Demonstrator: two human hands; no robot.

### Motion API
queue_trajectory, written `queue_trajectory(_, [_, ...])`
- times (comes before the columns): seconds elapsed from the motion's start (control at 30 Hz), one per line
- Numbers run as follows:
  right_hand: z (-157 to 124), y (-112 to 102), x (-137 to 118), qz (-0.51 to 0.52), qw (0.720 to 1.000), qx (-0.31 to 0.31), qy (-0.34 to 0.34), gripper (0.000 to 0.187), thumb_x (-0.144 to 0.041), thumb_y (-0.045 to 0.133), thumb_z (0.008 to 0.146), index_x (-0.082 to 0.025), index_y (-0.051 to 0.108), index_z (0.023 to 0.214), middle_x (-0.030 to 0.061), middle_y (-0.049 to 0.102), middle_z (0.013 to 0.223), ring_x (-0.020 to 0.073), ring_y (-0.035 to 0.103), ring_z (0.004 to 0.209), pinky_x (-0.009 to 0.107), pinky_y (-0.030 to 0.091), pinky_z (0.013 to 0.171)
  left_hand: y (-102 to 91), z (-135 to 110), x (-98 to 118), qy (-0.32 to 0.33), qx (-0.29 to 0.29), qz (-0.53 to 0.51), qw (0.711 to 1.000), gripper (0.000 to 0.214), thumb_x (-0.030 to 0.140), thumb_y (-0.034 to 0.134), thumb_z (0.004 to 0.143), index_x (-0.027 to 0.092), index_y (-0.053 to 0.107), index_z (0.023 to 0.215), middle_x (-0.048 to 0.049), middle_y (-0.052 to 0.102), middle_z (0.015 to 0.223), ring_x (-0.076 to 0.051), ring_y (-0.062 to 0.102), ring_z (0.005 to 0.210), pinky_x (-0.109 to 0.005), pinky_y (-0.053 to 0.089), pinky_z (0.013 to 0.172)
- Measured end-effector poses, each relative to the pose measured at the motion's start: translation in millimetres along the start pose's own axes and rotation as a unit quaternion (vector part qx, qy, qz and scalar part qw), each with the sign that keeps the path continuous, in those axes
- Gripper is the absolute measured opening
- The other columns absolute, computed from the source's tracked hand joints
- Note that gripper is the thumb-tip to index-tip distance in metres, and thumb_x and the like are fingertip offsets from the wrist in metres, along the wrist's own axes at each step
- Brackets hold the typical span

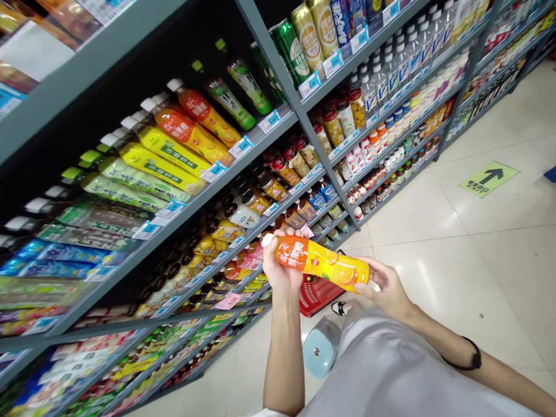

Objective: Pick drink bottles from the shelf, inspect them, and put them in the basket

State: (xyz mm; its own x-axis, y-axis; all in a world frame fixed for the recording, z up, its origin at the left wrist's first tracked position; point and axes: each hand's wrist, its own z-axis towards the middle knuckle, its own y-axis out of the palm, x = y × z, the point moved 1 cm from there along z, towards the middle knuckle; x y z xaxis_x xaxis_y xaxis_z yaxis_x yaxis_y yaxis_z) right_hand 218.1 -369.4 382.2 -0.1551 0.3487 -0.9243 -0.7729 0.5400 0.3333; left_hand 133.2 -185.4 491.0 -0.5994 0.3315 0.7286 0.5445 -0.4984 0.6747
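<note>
An orange juice bottle [334, 267] with a white cap and an orange-and-yellow label lies sideways across both my hands, in front of my body. My left hand [282, 266] is closed round its neck end, fingers behind the bottle and thumb near the cap. At the base end, my right hand [384, 286] grips the bottom between thumb and fingers. On the shelf at the upper left stand matching orange bottles [193, 130], beside yellow-labelled bottles [163, 165] and green tea bottles [228, 98].
Long grey shelving [278, 130] full of drinks runs along my left side. Below my hands are a red shopping basket [319, 294] and a light blue box-like object [320, 347] on the floor. A green exit arrow sign [489, 178] is on the tiles to the right.
</note>
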Motion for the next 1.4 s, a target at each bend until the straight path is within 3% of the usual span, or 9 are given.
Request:
queue_trajectory(0.07, [2.3, 3.2, -3.2, 0.074, 0.994, -0.018, 0.083, 0.05, -0.053, 0.078, 0.086, -0.012, 0.07, 0.115, 0.0142, 0.079, 0.104, 0.0229, 0.078, 0.084, 0.03, 0.065, 0.074, 2.3, -2.0, -1.8, -0.004, -0.006, -0.002, 1.0, 0.017, 0.034, 0.071, 0.082, 0.019, 0.066, 0.087, -0.0013, 0.062, 0.09, -0.015, 0.064, 0.086, -0.036, 0.056, 0.098])
queue_trajectory(0.17, [3.6, 8.2, -6.4, 0.15, 0.97, -0.06, 0.182, 0.064, -0.07, 0.065, 0.087, -0.009, 0.071, 0.106, 0.0137, 0.077, 0.081, 0.0197, 0.071, 0.057, 0.027, 0.059, 0.052, 5.8, -5.1, -5.1, -0.021, -0.013, -0.009, 1.0, 0.02, 0.038, 0.073, 0.082, 0.021, 0.066, 0.09, -0.0005, 0.064, 0.091, -0.015, 0.064, 0.086, -0.041, 0.055, 0.102])
queue_trajectory(0.37, [-1.5, 16.0, 5.9, 0.228, 0.899, -0.179, 0.33, 0.097, -0.092, 0.029, 0.085, -0.005, 0.072, 0.096, 0.0142, 0.071, 0.063, 0.0184, 0.065, 0.046, 0.024, 0.051, 0.043, 10.6, -6.4, -11.5, -0.03, -0.001, -0.016, 0.999, 0.024, 0.041, 0.073, 0.081, 0.02, 0.066, 0.092, -0.0003, 0.063, 0.089, -0.014, 0.063, 0.081, -0.034, 0.056, 0.089])
queue_trajectory(0.47, [-3.3, 14.2, 10.3, 0.193, 0.912, -0.208, 0.298, 0.093, -0.087, 0.026, 0.091, -0.007, 0.073, 0.099, 0.0136, 0.072, 0.069, 0.019, 0.069, 0.053, 0.026, 0.056, 0.05, 11.3, -4.2, -11.1, -0.025, 0.03, -0.012, 0.999, 0.022, 0.038, 0.071, 0.078, 0.019, 0.064, 0.085, -0.0003, 0.06, 0.082, -0.012, 0.061, 0.074, -0.027, 0.053, 0.076])
queue_trajectory(0.6, [-4.2, 4.0, 8.7, 0.003, 0.981, -0.123, 0.15, 0.061, -0.066, 0.052, 0.097, -0.014, 0.065, 0.127, 0.0156, 0.075, 0.117, 0.0233, 0.076, 0.094, 0.034, 0.063, 0.085, 9.4, -2.2, -9.1, -0.029, 0.064, -0.001, 0.997, 0.022, 0.037, 0.071, 0.075, 0.018, 0.063, 0.079, -0.0008, 0.06, 0.079, -0.012, 0.059, 0.07, -0.026, 0.051, 0.073])
queue_trajectory(0.73, [-4.9, -3.4, 11.2, -0.15, 0.986, -0.067, 0.021, 0.073, -0.042, 0.08, 0.085, -0.019, 0.045, 0.145, 0.0177, 0.06, 0.146, 0.0275, 0.064, 0.129, 0.042, 0.052, 0.112, 5.7, -1.9, -9.5, -0.032, 0.1, 0.004, 0.994, 0.022, 0.034, 0.076, 0.071, 0.017, 0.066, 0.081, -0.0012, 0.063, 0.08, -0.014, 0.063, 0.074, -0.028, 0.052, 0.073])
queue_trajectory(0.97, [-8.2, -4.5, 21.8, -0.089, 0.994, -0.054, 0.039, 0.066, -0.04, 0.087, 0.079, -0.019, 0.052, 0.131, 0.0172, 0.069, 0.134, 0.0265, 0.069, 0.123, 0.041, 0.056, 0.108, -0.5, -2.8, -9.7, -0.034, 0.062, 0.015, 0.997, 0.02, 0.036, 0.075, 0.078, 0.016, 0.07, 0.08, -0.003, 0.066, 0.085, -0.015, 0.065, 0.078, -0.029, 0.054, 0.079])
queue_trajectory(1.17, [-6.9, -2.3, 17.1, 0.026, 0.988, -0.112, 0.099, 0.051, -0.046, 0.084, 0.082, -0.019, 0.057, 0.116, 0.0104, 0.079, 0.105, 0.0217, 0.077, 0.09, 0.03, 0.062, 0.081, -5.4, -2.9, -7.1, -0.031, 0.048, -0.001, 0.998, 0.02, 0.036, 0.073, 0.079, 0.017, 0.068, 0.079, -0.0024, 0.062, 0.082, -0.013, 0.063, 0.078, -0.027, 0.054, 0.082])
queue_trajectory(1.4, [-3.5, 4.2, 8.8, 0.141, 0.957, -0.168, 0.19, 0.055, -0.063, 0.079, 0.08, -0.019, 0.057, 0.106, 0.0039, 0.074, 0.072, 0.0196, 0.071, 0.056, 0.027, 0.056, 0.053, -4.2, -1.2, -6.9, -0.043, 0.041, -0.023, 0.998, 0.023, 0.039, 0.073, 0.077, 0.018, 0.066, 0.081, -0.002, 0.06, 0.083, -0.013, 0.061, 0.076, -0.029, 0.054, 0.081])
